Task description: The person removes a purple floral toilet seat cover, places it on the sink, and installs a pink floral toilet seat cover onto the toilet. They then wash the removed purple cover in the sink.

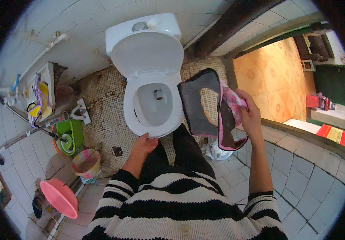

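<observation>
Currently cover (192, 106) off, seat (152, 130) bare, lid (147, 54) up; right hand (249, 118) grips cover, left hand (145, 145) at seat's front edge, can't tell grip.

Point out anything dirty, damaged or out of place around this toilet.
The beige mosaic-tiled floor left of the white ceramic toilet looks blotched dark brown, breaking its even colour; whether dirt or damage, I can't tell. The grey, pink-edged, soft seat cover hangs partly folded from the right hand, beside the toilet.

Free room over toilet bowl (165, 109), raised lid (148, 54) behind, soft cover (192, 105) at right
</observation>
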### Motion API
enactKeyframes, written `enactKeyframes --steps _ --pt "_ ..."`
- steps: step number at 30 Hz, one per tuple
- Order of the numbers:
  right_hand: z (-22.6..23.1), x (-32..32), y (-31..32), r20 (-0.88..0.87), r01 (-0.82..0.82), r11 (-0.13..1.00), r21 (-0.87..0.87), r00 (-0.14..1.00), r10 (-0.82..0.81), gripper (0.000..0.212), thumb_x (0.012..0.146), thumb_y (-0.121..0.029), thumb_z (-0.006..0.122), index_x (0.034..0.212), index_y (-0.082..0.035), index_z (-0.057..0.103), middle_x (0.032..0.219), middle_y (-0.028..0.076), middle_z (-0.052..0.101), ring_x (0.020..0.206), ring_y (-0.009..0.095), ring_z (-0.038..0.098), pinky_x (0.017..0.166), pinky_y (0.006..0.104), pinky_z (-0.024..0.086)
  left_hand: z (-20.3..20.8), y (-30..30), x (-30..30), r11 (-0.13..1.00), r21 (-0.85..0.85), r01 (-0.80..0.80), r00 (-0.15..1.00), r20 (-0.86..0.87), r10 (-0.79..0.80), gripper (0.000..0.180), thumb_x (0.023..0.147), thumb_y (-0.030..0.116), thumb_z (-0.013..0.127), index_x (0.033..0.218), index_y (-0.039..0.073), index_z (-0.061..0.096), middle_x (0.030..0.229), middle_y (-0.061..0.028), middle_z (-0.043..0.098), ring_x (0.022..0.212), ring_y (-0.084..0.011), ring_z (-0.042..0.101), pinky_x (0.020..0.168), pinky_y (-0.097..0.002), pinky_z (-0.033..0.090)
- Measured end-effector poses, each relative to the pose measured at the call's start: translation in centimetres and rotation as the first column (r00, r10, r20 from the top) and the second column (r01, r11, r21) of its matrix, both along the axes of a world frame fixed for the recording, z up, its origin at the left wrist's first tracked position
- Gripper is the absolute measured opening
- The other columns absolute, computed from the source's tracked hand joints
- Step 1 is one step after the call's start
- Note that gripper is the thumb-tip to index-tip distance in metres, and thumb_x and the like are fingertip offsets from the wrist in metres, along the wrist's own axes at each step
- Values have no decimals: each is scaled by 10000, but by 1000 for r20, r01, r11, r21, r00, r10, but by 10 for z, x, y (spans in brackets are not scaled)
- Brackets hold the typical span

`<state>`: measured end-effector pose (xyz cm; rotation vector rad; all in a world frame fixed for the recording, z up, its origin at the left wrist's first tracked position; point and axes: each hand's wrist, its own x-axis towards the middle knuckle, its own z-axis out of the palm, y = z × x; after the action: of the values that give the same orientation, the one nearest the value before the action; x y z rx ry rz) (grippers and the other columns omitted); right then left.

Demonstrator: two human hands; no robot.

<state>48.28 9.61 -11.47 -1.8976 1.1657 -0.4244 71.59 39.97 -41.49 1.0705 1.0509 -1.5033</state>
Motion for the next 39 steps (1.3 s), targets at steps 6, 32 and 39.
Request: enactKeyframes --steps 6,32,39 --pt "36 69 40 -204 -689 697 -198 724 658 519 684 4 540 1190 -114 523 1063 104 610 830 278 597 697 340 493 -27 14 -16 999 29 -40 999 -27 41 380 920 294 433 1196 34 394 1112 -189 482 950 -310 517 743 -431 468" --pt "-221 84 174 -87 -979 174 105 165 982 369 714 -84 552 1080 -129 562 1062 5 593 803 212 553 714 354 448 -29 42 73 819 70 569 598 648 -471 498 810 409 616 1180 101 490 1166 -73 528 1033 -254 488 826 -471 397" --pt "-203 78 173 -184 -886 345 311 300 936 391 685 -55 604 1071 -89 558 1099 48 569 864 251 561 774 363 443 46 -33 94 980 -124 -156 985 60 164 650 875 573 387 1265 56 442 1249 -117 510 1110 -283 497 974 -416 370"
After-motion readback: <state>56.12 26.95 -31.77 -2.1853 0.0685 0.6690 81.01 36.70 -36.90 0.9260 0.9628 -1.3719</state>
